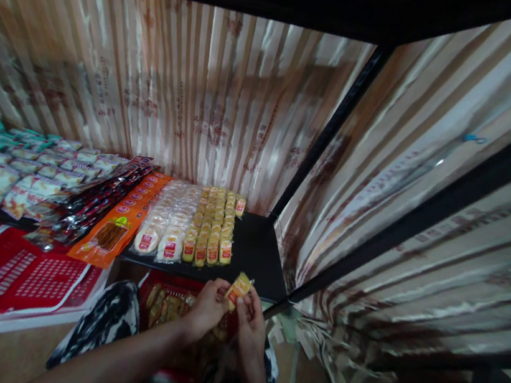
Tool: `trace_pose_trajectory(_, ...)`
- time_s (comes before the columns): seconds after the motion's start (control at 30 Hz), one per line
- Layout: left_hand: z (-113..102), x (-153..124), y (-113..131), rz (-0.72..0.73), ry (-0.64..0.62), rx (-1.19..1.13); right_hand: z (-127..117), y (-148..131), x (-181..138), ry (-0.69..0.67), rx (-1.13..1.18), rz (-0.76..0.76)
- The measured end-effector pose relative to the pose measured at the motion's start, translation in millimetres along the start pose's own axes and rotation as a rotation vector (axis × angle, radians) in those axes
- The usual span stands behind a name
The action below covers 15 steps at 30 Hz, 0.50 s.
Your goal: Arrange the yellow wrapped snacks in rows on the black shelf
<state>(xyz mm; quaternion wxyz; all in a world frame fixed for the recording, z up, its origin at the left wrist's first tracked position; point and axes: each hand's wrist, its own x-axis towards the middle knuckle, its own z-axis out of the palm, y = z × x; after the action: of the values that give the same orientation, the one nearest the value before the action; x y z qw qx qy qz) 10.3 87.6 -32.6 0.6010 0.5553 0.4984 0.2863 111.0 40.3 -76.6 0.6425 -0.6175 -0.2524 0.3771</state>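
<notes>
Between my two hands is a small yellow packaged snack cake [238, 290] in clear wrap with a red label. My left hand [208, 306] pinches its left side, and my right hand [251, 323] grips its lower right edge with the thumb on the front. Below the hands, a red basket [149, 283] holds several similar yellow packs [168, 309], partly hidden by my arms. Just ahead on the black shelf [257, 248], rows of matching yellow packs [212, 250] stand beside rows of round white packaged cakes [170, 245].
Left along the shelf lie an orange snack bag [108, 235], dark shiny packets [89, 204] and white-and-teal bags [16, 185]. A red perforated basket [33, 269] stands below them. Black shelf posts [334, 126] and a slanting bar [421, 219] frame the right. Striped curtain [194, 83] hangs behind.
</notes>
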Motion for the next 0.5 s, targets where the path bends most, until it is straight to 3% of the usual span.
trace_pose_trajectory(0.17, 1, 29, 21, 0.086, 0.016, 0.351, 3, -11, 32, 0.023, -0.008, -0.030)
trace_pose_trajectory(0.27, 6, 48, 30, 0.099, -0.059, 0.347, 4, -17, 53, 0.012, -0.043, -0.070)
trace_pose_trajectory(0.4, 19, 65, 43, -0.022, -0.053, 0.285, 2, -24, 82, 0.029, -0.058, -0.132)
trace_pose_trajectory(0.5, 30, 73, 54, 0.047, -0.094, 0.249, 2, -27, 108, 0.047, -0.102, -0.131)
